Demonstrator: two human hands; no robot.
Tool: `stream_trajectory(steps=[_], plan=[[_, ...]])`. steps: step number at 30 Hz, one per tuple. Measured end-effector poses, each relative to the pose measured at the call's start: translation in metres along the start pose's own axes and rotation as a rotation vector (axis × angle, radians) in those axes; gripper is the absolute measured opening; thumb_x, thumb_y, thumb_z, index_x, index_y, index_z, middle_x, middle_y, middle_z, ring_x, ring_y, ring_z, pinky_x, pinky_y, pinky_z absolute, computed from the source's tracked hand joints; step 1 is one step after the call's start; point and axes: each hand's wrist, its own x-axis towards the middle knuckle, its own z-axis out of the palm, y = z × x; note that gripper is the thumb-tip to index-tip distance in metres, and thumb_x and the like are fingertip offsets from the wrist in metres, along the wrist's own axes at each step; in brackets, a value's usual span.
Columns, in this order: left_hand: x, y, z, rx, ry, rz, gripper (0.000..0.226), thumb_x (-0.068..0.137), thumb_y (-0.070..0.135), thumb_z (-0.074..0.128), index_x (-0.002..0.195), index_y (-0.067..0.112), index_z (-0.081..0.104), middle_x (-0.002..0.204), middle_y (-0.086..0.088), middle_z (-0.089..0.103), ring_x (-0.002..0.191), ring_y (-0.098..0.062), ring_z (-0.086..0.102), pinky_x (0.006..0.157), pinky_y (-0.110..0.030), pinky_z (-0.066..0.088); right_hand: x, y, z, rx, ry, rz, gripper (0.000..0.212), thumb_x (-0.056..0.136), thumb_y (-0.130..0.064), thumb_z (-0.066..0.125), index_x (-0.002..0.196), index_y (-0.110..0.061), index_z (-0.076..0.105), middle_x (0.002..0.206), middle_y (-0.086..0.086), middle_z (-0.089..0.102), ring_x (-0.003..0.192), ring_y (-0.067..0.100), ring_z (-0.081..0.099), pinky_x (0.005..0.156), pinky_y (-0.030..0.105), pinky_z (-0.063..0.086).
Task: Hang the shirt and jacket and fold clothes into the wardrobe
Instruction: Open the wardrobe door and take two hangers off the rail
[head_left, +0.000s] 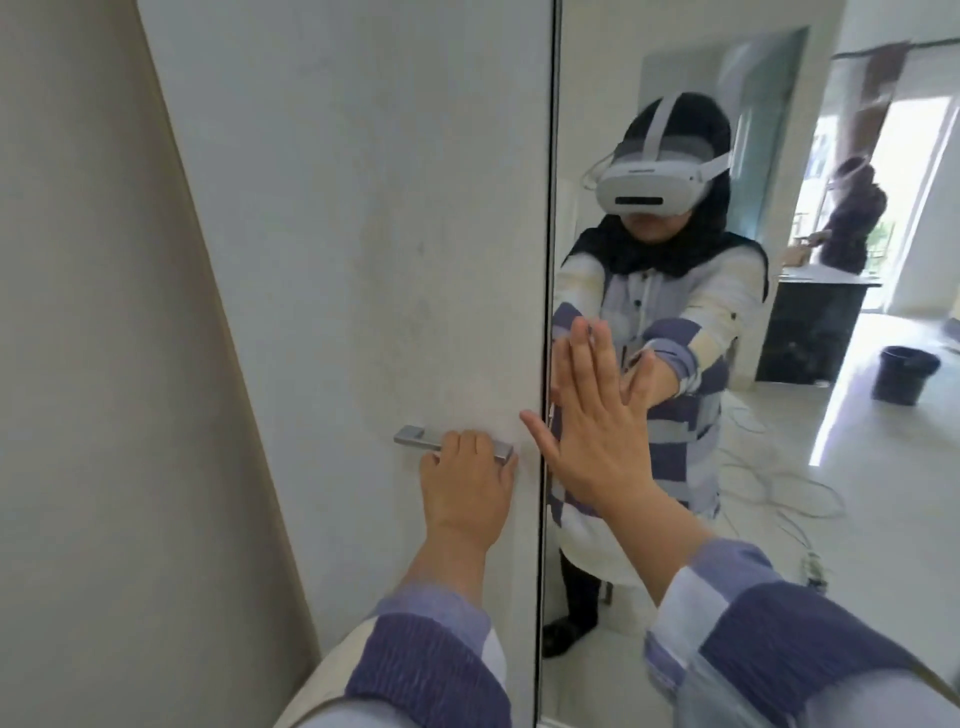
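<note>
Fingers of my left hand (464, 488) curl over the metal handle (451, 443), gripping it from below, with its left end sticking out past my knuckles. That handle is fixed to the white wardrobe door (363, 234), which rises above and to the left of this hand. My right hand (592, 415) is spread flat, fingers straight and close together, palm pressed against the mirror door (675, 78) just right of the dark seam (548, 260) between the two panels. My thumb reaches left across that seam toward the handle, near its right end but not touching it.

Both doors appear closed, so the wardrobe's inside is hidden, and I can see no shirt, jacket or folded clothes. My fingertips on the handle are hidden behind the bar. My checked sleeves (431, 660) are cut off by the bottom edge.

Beyond my right hand the mirror shows my reflection in a white headset (649, 189), whose front has a small line of lettering too blurred to read. Further right in the reflection a dark bucket (901, 374) stands on the pale floor, white cables (769, 467) trail nearby, and a dark cabinet (810, 327) stands behind them. No other writing is legible.
</note>
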Motion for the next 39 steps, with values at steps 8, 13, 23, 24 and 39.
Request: stream_trajectory(steps=[8,13,23,24,39], plan=[[-0.019,-0.018,-0.014,-0.063,0.022,0.062,0.049,0.095,0.045,0.025,0.106,0.013,0.06,0.106,-0.005,0.063,0.1,-0.024,0.056,0.077,-0.039,0.044,0.0,-0.007,-0.014,0.022,-0.081,0.034,0.085,0.09,-0.066,0.02,0.153,-0.01,0.011,0.161,0.011,0.003,0.148,0.027,0.0,0.114,0.061,0.001],[-0.051,-0.037,-0.025,-0.138,0.123,0.09,0.048,0.086,0.046,0.028,0.09,0.013,0.063,0.089,-0.004,0.066,0.083,-0.024,0.06,0.067,-0.036,0.045,-0.013,-0.017,-0.03,0.155,-0.12,-0.064,0.079,0.093,-0.064,0.012,0.152,-0.012,0.018,0.16,0.011,0.011,0.148,0.027,0.006,0.114,0.062,0.007],[-0.141,-0.084,-0.067,-0.119,0.145,-0.117,0.08,0.074,0.082,0.034,0.13,0.025,0.041,0.131,0.006,0.051,0.122,-0.014,0.048,0.11,-0.044,0.03,-0.05,-0.069,-0.061,0.531,0.072,-0.578,0.052,0.098,-0.03,0.03,0.146,-0.012,0.032,0.153,0.005,0.035,0.145,0.022,0.022,0.117,0.051,0.017],[-0.15,-0.086,-0.07,-0.11,0.15,-0.18,0.088,0.074,0.082,0.035,0.14,0.025,0.03,0.142,0.005,0.044,0.131,-0.015,0.042,0.115,-0.047,0.023,-0.051,-0.076,-0.062,0.545,0.069,-0.623,0.052,0.098,-0.029,0.031,0.147,-0.013,0.029,0.154,0.004,0.033,0.145,0.023,0.022,0.117,0.05,0.017],[-0.225,-0.165,-0.15,0.638,0.25,-0.29,0.122,0.058,0.047,0.075,0.152,0.017,0.004,0.159,-0.004,-0.016,0.147,-0.022,-0.009,0.112,-0.06,-0.008,-0.029,-0.251,-0.081,0.905,-0.309,-0.723,0.086,0.087,-0.072,0.032,0.14,-0.044,-0.029,0.155,0.002,-0.03,0.144,0.022,-0.023,0.114,0.053,-0.01]])
